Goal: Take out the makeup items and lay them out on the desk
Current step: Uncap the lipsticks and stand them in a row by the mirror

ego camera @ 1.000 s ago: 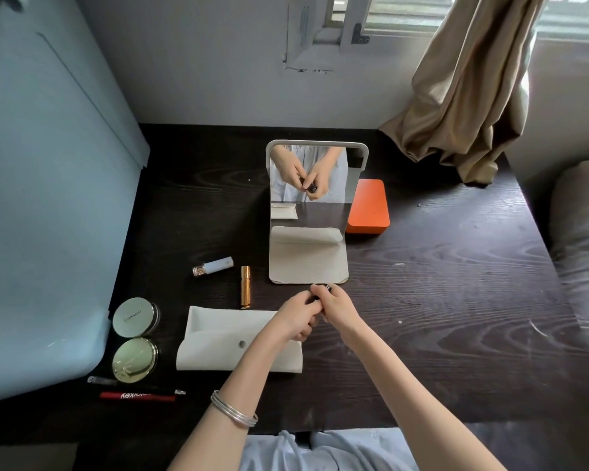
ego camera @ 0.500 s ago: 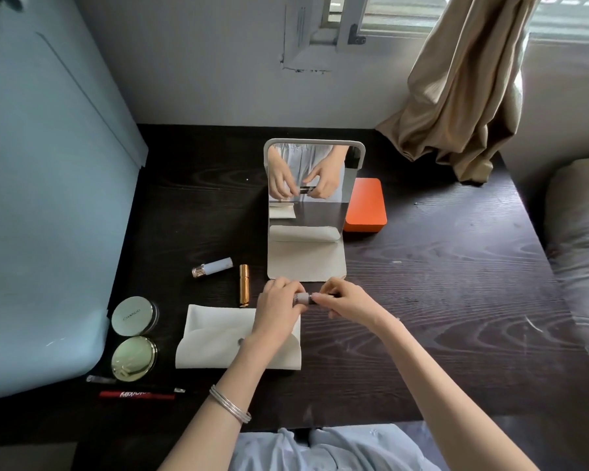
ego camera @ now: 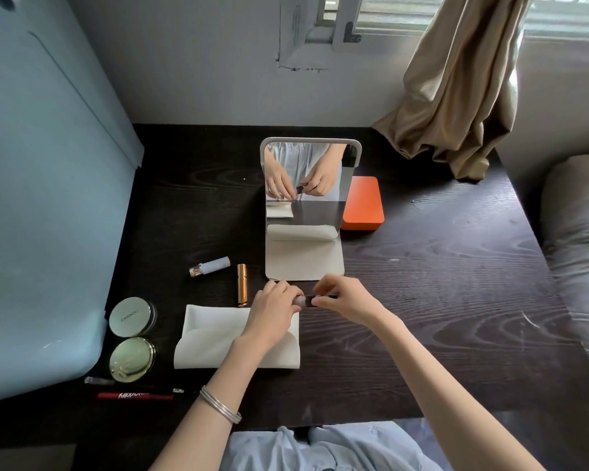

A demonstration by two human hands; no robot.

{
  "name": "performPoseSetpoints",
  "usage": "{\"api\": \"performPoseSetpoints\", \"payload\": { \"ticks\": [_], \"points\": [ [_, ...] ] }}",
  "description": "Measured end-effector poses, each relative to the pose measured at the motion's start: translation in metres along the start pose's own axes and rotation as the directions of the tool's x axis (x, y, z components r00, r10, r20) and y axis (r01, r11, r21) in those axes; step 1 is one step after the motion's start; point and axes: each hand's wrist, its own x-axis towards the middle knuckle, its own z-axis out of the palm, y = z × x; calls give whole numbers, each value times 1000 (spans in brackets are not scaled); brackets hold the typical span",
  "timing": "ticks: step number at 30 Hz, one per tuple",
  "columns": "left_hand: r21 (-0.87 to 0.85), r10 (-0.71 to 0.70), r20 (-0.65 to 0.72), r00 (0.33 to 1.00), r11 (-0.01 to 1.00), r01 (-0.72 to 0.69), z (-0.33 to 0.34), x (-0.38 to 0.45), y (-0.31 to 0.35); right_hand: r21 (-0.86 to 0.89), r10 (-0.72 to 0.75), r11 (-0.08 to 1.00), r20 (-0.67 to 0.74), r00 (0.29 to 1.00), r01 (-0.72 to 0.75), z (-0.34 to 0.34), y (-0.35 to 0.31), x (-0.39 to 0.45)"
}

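Note:
Both hands hold one small dark makeup tube (ego camera: pixel 307 300) level above the dark desk (ego camera: pixel 439 300), in front of the mirror. My left hand (ego camera: pixel 274 309) grips its pale left end; my right hand (ego camera: pixel 346 300) pinches its dark right end. Under my left hand lies the flat white pouch (ego camera: pixel 211 338). Laid out on the desk are a pale blue tube (ego camera: pixel 210 266), a gold lipstick (ego camera: pixel 241 284), two round compacts (ego camera: pixel 132 316) (ego camera: pixel 132 359), a red pencil (ego camera: pixel 135 396) and a thin clear-capped stick (ego camera: pixel 97 380).
A white standing mirror (ego camera: pixel 308 185) on its fold-out base stands mid-desk, an orange box (ego camera: pixel 363 203) just right of it. A pale blue cabinet (ego camera: pixel 38 198) bounds the left side, a beige curtain (ego camera: pixel 456 96) hangs at the back right, and a grey cushion (ego camera: pixel 578 253) lies to the right.
My hands, bunched together over a small item a second ago, have drawn slightly apart, and the tube now shows level between them. The items on the desk have not moved.

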Motion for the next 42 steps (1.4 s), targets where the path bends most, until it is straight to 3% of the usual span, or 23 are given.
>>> {"api": "performPoseSetpoints", "payload": {
  "ticks": [4, 6, 10, 14, 18, 30, 34, 37, 42],
  "points": [
    [-16, -37, 37, 999, 999, 38, 0, -2, -9, -240, 31, 971, 128, 991, 1, -3, 9, 4],
    [-84, -97, 28, 995, 992, 99, 0, -4, -15, -275, 52, 961, 153, 987, -8, -3, 15, 4],
    [-322, -228, -1, 974, 922, 216, -3, -8, -21, -101, 19, 995, -40, 999, -23, 5, 23, 5],
    [-430, -254, -17, 967, 875, 222, 0, -8, -17, 93, 53, 995, -208, 977, -34, 26, 26, 7],
    [-496, -266, -55, 962, 844, 205, 2, -4, -11, 135, 73, 990, -255, 964, -40, 40, 31, 10],
    [-492, -263, -102, 959, 851, 181, -1, 5, -6, -5, 1, 1000, -200, 980, -2, 41, 41, 14],
    [-556, -289, -116, 950, 812, 179, -9, 6, -3, -119, -164, 984, -353, 921, 130, 35, 28, 4],
    [-601, -320, -78, 944, 770, 212, -17, 7, 2, -227, -305, 944, -319, 897, 240, 35, 13, 0],
    [-661, -300, 10, 954, 714, 231, -23, 6, 9, 162, -123, 969, -344, 931, 187, 41, -10, 0]
  ]
}}
